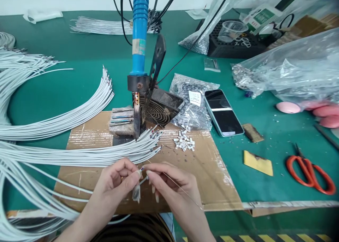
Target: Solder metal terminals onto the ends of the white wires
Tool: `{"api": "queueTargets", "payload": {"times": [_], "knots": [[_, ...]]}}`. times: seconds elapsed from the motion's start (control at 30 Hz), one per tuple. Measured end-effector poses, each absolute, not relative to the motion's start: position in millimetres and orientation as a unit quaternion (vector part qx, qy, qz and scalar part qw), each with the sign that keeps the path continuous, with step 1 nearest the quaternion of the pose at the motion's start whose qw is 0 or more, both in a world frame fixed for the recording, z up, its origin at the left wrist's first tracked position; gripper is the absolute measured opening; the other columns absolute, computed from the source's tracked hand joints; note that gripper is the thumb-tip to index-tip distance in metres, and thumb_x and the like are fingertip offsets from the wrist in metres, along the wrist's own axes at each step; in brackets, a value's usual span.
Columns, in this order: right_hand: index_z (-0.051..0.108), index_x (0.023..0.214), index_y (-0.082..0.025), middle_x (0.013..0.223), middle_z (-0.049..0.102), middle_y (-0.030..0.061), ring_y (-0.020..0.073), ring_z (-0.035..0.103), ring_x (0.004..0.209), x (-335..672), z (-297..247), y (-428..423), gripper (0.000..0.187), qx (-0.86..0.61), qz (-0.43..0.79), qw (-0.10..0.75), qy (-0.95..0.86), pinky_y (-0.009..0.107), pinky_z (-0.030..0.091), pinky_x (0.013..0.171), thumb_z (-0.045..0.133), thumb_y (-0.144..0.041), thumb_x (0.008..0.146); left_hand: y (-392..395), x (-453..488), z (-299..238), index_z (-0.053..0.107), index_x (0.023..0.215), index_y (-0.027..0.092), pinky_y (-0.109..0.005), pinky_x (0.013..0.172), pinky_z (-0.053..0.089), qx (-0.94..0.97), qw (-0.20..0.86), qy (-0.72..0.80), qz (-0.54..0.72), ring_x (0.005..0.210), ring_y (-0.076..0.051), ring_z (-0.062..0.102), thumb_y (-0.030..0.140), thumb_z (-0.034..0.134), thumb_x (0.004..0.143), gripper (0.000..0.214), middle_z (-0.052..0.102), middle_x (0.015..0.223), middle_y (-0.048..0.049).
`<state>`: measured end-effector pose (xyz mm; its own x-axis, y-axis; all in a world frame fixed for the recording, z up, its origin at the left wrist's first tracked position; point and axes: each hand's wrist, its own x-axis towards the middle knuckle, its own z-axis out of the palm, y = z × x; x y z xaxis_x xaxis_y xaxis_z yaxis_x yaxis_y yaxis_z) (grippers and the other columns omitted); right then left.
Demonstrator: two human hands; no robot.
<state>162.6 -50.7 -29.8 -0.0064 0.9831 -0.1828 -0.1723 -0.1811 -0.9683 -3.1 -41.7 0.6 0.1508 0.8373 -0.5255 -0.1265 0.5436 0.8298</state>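
Note:
My left hand [116, 180] pinches the end of a white cable [79, 190] just above the cardboard sheet [212, 178]. My right hand [172, 182] meets it fingertip to fingertip, pinching a small part at the cable's tip and a thin strand of wire [185, 192] that trails to the right. A small clear piece hangs below the fingers. Beyond the hands lies a bundle of white cables [106, 155] with stripped ends. A blue-handled soldering iron [139, 58] stands upright in its stand [159, 107] behind them.
A heap of small white connectors [184, 141] lies on the cardboard. A phone [223, 112], bags of parts [192, 100], yellow sponge pieces [258, 162] and orange scissors [309, 173] sit to the right. More white cable bundles [53, 118] fan across the left.

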Motion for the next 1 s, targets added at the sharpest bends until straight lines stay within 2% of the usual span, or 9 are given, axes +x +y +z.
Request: {"api": "queueTargets", "payload": {"times": [0.17,0.43,0.5,0.63,0.73,0.87,1.0], "knots": [[0.089,0.096,-0.026,0.068,0.065,-0.0005,0.0091,0.053,0.050,162,-29,-50,0.013,-0.484,0.598,0.489,-0.411,0.019,0.045,0.044,0.079,-0.032,0.091,-44,0,2,0.068,0.073,0.018,-0.022,0.056,0.032,0.329,0.683,0.539,0.367,0.057,-0.010,0.037,0.051,0.081,0.087,0.038,0.055,0.061,0.0050],[0.089,0.090,-0.028,0.065,0.066,-0.0011,0.0080,0.052,0.051,162,-27,-50,0.009,-0.466,0.608,0.500,-0.405,0.017,0.040,0.044,0.081,-0.027,0.089,-49,-3,-6,0.067,0.076,0.017,-0.021,0.057,0.033,0.355,0.675,0.538,0.358,0.060,-0.010,0.042,0.049,0.076,0.092,0.037,0.055,0.063,0.0044],[0.090,0.085,-0.026,0.063,0.064,-0.0010,0.0074,0.052,0.051,162,-23,-50,0.007,-0.473,0.630,0.491,-0.372,0.017,0.040,0.043,0.086,-0.033,0.084,-50,-4,-8,0.066,0.077,0.018,-0.021,0.056,0.033,0.380,0.668,0.529,0.359,0.059,-0.010,0.042,0.049,0.073,0.095,0.037,0.056,0.064,0.0045],[0.088,0.075,-0.022,0.060,0.061,-0.0023,0.0056,0.052,0.047,161,-11,-48,0.025,-0.508,0.683,0.452,-0.267,0.015,0.041,0.041,0.097,-0.045,0.069,-53,-3,-12,0.065,0.079,0.019,-0.019,0.054,0.035,0.425,0.648,0.523,0.355,0.058,-0.010,0.045,0.046,0.066,0.100,0.034,0.058,0.064,0.0047],[0.086,0.071,-0.020,0.055,0.062,-0.0022,0.0056,0.052,0.044,163,-8,-47,0.030,-0.514,0.704,0.432,-0.233,0.015,0.043,0.041,0.099,-0.046,0.063,-56,-1,-13,0.065,0.079,0.020,-0.018,0.054,0.036,0.450,0.624,0.534,0.350,0.058,-0.010,0.046,0.043,0.065,0.100,0.032,0.059,0.064,0.0045],[0.086,0.071,-0.019,0.050,0.064,-0.0011,0.0065,0.053,0.041,170,-15,-47,0.021,-0.514,0.713,0.403,-0.256,0.016,0.045,0.040,0.095,-0.038,0.069,-57,0,-11,0.064,0.074,0.020,-0.019,0.052,0.035,0.515,0.552,0.567,0.329,0.055,-0.010,0.044,0.036,0.063,0.100,0.030,0.055,0.061,0.0053],[0.085,0.068,-0.020,0.053,0.067,-0.0001,0.0069,0.050,0.043,176,-19,-44,0.011,-0.512,0.639,0.417,-0.396,0.016,0.040,0.040,0.081,-0.024,0.078,-54,-2,-8,0.068,0.077,0.020,-0.020,0.054,0.040,0.654,0.418,0.556,0.298,0.055,-0.011,0.054,0.020,0.059,0.099,0.023,0.064,0.063,0.0033]]}}
